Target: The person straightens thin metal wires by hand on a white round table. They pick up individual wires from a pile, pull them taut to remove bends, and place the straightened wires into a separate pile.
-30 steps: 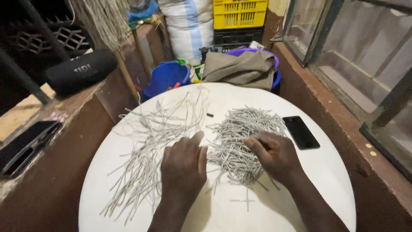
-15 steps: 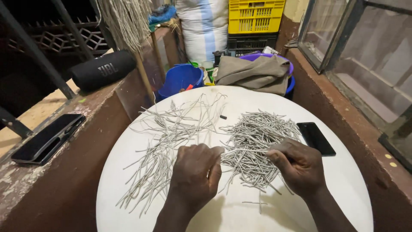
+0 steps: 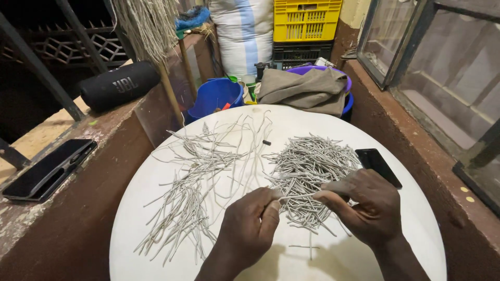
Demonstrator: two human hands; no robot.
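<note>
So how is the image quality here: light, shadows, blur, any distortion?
Head view: even, fairly bright light on the white round table, no glare; soft shadows under the left hand and right hand; the grey strip between them is sharp; upper left behind the railing is dark; wide-angle bending shows at the edges.

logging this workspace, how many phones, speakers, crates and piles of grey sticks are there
Flat black phones: 2, one on the round white table at, one on the brown ledge at
Black cylinder speaker: 1
Plastic crates: 2, yellow on black
Piles of thin grey sticks: 2, long loose, short heaped
Total: 7
Left hand and right hand pinch one stick between them.
</note>
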